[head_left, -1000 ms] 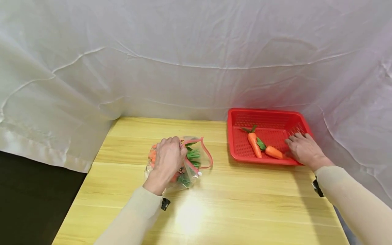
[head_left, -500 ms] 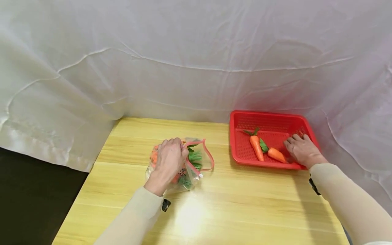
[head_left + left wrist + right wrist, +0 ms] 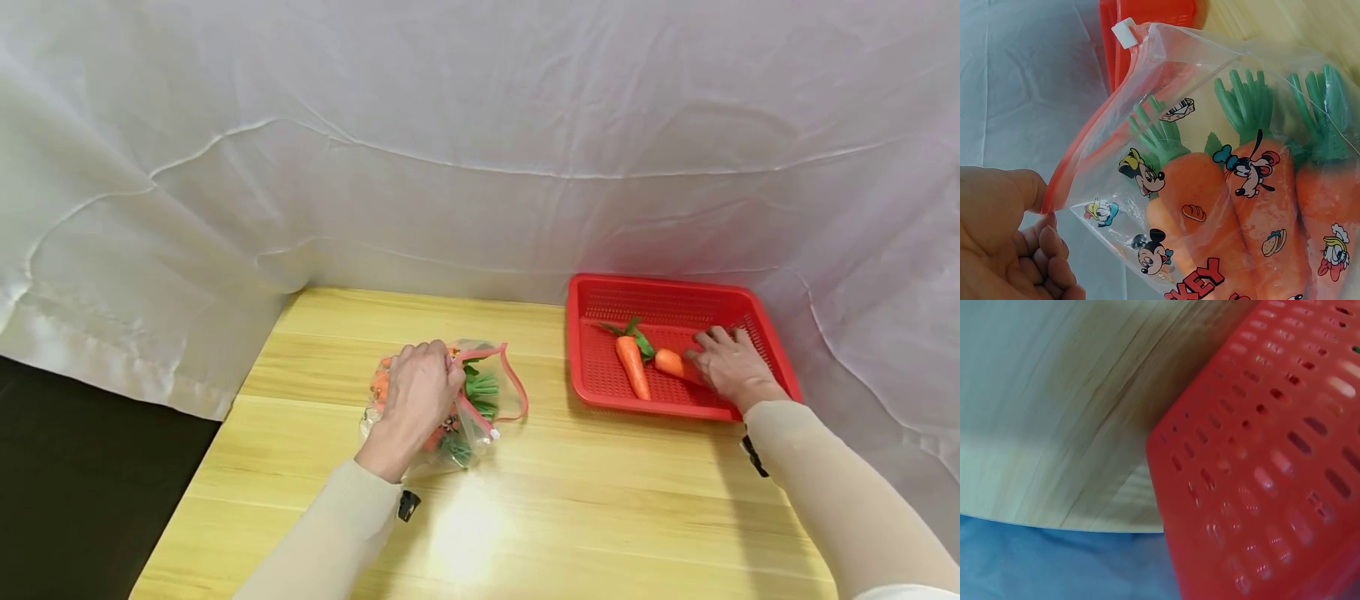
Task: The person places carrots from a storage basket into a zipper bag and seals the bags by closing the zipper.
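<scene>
My left hand (image 3: 420,383) pinches the red zip edge of a clear plastic bag (image 3: 1210,59) printed with cartoon figures. Several carrots (image 3: 1207,212) with green tops show through the plastic, and the bag mouth gapes to the right. A white slider (image 3: 1125,33) sits at one end of the zip. My right hand (image 3: 731,367) reaches into the red basket (image 3: 573,350), fingers bent over a carrot (image 3: 669,362); its far end is hidden under the hand, and I cannot tell whether it is gripped. A second carrot (image 3: 633,367) lies left of it.
The basket stands at the back right of the wooden table (image 3: 570,500), close to the pale curtain (image 3: 450,217). In the right wrist view the basket's slotted wall (image 3: 1241,456) fills the right side, near the table's edge.
My right hand has moved slightly left within the basket, onto the carrot. That carrot has shifted and turned, its leafy end now against the other carrot. My left hand holds still at the bag.
</scene>
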Motion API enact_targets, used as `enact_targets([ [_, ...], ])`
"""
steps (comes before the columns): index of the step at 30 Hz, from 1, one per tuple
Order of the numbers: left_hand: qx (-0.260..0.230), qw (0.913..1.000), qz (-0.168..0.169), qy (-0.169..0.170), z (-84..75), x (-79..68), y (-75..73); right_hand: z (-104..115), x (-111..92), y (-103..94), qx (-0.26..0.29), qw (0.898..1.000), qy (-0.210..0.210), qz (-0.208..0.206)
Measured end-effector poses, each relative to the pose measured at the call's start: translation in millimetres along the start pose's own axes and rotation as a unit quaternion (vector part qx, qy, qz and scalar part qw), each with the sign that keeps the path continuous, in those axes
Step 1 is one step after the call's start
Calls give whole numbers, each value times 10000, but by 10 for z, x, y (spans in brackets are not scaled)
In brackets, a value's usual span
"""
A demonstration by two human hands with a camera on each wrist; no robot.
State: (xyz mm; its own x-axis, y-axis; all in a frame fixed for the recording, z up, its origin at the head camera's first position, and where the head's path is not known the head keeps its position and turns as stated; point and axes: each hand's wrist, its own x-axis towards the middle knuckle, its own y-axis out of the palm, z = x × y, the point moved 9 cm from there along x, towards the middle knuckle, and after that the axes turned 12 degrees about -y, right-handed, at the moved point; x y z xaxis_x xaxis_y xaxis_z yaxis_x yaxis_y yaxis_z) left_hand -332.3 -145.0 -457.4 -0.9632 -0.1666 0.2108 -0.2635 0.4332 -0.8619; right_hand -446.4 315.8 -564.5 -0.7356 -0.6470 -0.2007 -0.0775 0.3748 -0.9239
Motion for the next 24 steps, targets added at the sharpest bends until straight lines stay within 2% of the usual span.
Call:
enact_targets([
  [2, 10, 10000, -18, 8, 0, -3, -2, 13, 26, -5, -23, 10000, 3, -33],
  [6, 18, 10000, -31, 19, 0, -10, -4, -29, 43, -28, 269, 9993, 220, -159],
  [12, -11, 10000, -25, -5, 3, -10, -9, -185, -67, -5, 678, 9954, 629, -251],
  [17, 25, 10000, -11, -26, 6, -11, -7, -248, -140, 71, 706, 9952, 617, -285],
  [24, 30, 10000, 58, -40, 9, -28, -5, -202, -117, 172, 779, 9951, 564, -226],
])
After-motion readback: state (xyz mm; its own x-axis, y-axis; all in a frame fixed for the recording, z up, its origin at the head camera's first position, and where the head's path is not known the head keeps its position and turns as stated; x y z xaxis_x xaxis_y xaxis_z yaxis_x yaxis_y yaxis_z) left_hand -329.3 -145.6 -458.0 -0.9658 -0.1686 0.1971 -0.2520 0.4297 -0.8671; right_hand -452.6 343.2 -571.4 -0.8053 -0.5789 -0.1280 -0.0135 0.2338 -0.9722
